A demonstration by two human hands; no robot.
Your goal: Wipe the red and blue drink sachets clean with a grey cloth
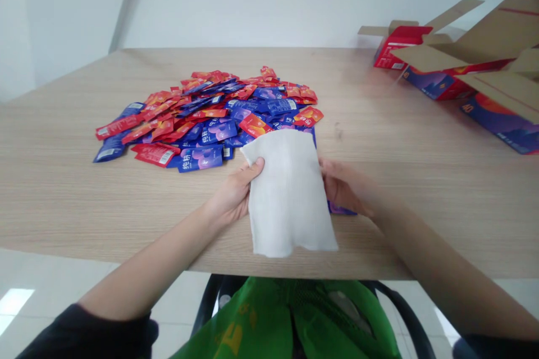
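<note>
**Gripped from both sides**

In the head view, the left hand (233, 195) pinches one side of a white pouch (288, 193), thumb on top and fingers clamped beneath the cloth. The right hand (345, 188) meets the other side with its fingers together; whether they clamp it, I cannot tell. Held between two hands, the single pouch stays spread above the wooden table (63, 190), near its front edge. Beyond it lies a loose heap of sachets (206, 118), red and blue, too many to count. One blue sachet (342, 210) pokes out beside the right hand. Far right sit one opened carton (475, 50) and one red box (398, 47).
</note>
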